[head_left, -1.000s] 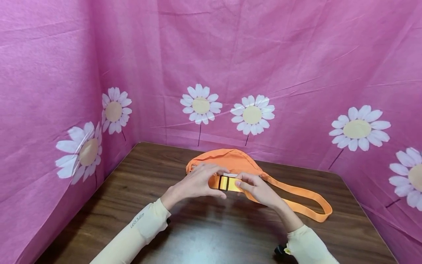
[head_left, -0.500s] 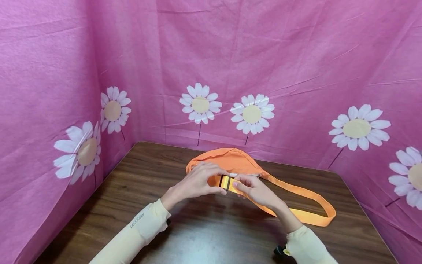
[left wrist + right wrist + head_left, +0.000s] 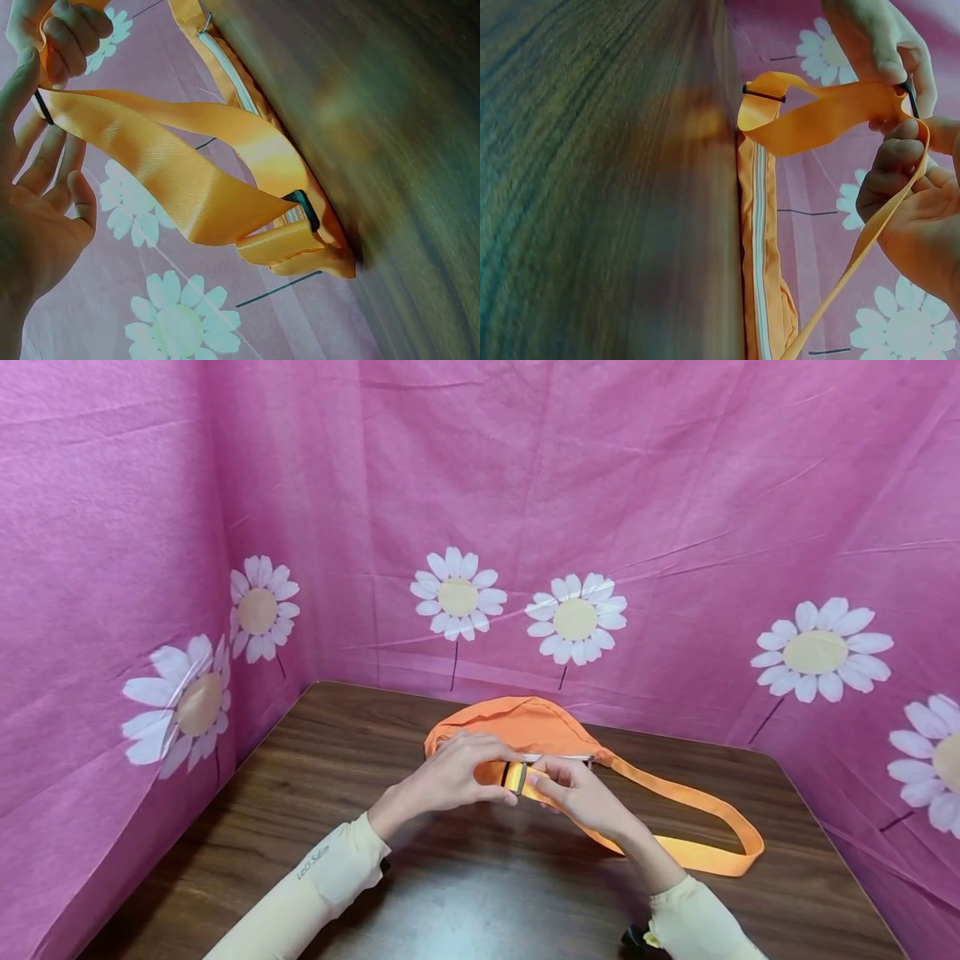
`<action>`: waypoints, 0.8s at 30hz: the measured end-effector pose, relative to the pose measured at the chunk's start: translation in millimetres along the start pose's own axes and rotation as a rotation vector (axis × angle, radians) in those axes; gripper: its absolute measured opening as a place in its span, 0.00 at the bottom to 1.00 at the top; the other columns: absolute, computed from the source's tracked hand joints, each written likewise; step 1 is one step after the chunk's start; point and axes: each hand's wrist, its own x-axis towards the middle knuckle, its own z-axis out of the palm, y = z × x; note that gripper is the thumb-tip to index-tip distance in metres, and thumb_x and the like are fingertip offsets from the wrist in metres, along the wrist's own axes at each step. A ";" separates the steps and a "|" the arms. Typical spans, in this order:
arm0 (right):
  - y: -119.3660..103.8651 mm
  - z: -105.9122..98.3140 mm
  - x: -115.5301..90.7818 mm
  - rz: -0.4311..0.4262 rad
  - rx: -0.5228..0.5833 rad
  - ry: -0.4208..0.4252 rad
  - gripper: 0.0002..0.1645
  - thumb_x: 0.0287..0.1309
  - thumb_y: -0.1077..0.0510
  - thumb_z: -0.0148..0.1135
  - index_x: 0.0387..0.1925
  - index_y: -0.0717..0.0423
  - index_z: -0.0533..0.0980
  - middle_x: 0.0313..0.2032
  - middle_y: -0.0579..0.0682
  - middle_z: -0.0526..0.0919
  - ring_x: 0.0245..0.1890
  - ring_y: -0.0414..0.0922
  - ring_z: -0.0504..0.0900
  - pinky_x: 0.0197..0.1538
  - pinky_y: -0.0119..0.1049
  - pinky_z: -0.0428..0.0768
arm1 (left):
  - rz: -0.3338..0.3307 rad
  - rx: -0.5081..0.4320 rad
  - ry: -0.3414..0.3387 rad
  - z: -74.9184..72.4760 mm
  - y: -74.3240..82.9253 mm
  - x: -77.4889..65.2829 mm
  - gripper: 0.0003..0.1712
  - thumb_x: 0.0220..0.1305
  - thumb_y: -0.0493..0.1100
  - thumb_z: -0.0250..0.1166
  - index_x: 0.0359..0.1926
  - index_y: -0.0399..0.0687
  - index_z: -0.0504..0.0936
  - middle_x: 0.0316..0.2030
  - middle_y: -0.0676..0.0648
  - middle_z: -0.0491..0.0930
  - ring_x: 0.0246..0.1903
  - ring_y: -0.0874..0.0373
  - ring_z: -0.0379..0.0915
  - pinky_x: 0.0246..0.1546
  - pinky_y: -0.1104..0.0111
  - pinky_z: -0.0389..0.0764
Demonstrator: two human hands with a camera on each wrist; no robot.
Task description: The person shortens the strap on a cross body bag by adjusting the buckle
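Observation:
An orange waist bag [image 3: 525, 725] lies at the back of the table, its white zipper [image 3: 761, 247] along the near edge. Held above the table in front of it is its orange strap [image 3: 150, 157]. My left hand [image 3: 453, 772] pinches a black strap slider [image 3: 515, 777] between thumb and fingers, at the slider's edges. Just right of it, my right hand [image 3: 581, 789] grips the strap between thumb and curled fingers. Between the left hand and the bag the strap hangs in a loop to a second black buckle [image 3: 304, 210] at the bag's end.
The rest of the strap [image 3: 705, 852] curves in a wide loop on the dark wooden table [image 3: 360, 727], to the right of the bag. A pink cloth [image 3: 660, 485] with white flowers stands around the table's back and sides.
The slider has shifted a little right and turned more edge-on. My right hand has come slightly closer to the left hand, and the strap loop on the right has spread a little outward.

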 end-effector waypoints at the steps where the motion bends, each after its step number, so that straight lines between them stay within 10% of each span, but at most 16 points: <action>1: -0.1 0.6 -0.1 0.003 0.001 0.001 0.13 0.75 0.49 0.57 0.38 0.54 0.78 0.22 0.50 0.70 0.18 0.42 0.65 0.20 0.33 0.65 | -0.006 0.005 -0.004 0.2 0.5 -0.3 0.31 0.56 0.60 0.77 0.59 0.56 0.85 0.52 0.61 0.81 0.54 0.66 0.73 0.58 0.59 0.69; 14: 5.2 -9.0 -0.5 0.079 0.082 -0.003 0.15 0.75 0.50 0.58 0.46 0.58 0.81 0.35 0.61 0.79 0.35 0.58 0.77 0.43 0.50 0.80 | -0.039 0.037 0.023 2.1 3.6 0.1 0.32 0.57 0.60 0.76 0.61 0.56 0.84 0.54 0.60 0.82 0.56 0.65 0.73 0.56 0.56 0.69; 24: 3.6 -14.8 -3.8 0.127 0.021 0.046 0.16 0.72 0.47 0.61 0.45 0.55 0.83 0.35 0.57 0.78 0.36 0.53 0.74 0.40 0.45 0.75 | -0.047 0.030 0.020 0.8 5.3 0.8 0.32 0.57 0.60 0.76 0.61 0.55 0.84 0.55 0.60 0.81 0.56 0.66 0.73 0.54 0.58 0.69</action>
